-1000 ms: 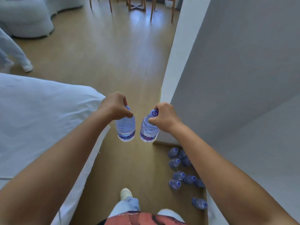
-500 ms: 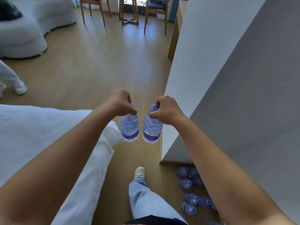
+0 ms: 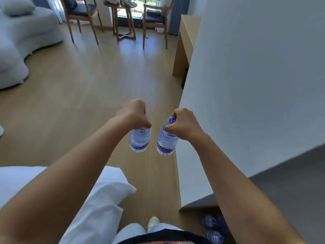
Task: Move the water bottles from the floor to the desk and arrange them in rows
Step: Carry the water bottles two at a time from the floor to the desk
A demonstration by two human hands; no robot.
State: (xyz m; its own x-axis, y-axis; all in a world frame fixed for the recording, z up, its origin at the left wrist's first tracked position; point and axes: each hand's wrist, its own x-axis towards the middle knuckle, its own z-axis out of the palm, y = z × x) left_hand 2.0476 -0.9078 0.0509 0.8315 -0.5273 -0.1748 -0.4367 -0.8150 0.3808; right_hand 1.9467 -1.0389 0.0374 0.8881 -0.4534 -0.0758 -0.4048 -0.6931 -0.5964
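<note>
Clear left bottle [image 3: 140, 140] with a purple label band, clear right bottle [image 3: 166, 141] with a blue swirl-marked cap. Pale tan wood floor [image 3: 88, 88], white bedding [image 3: 98, 205], grey-white wall [image 3: 255, 76], light beige desk [image 3: 186, 41], 2 brown chairs [image 3: 154, 23] with dark blue seats.

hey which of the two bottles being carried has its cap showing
The bottle in the right hand, the right-hand bottle: its blue cap pokes out beside the fingers. The left hand covers nearly all of the left-hand bottle's cap.
</note>
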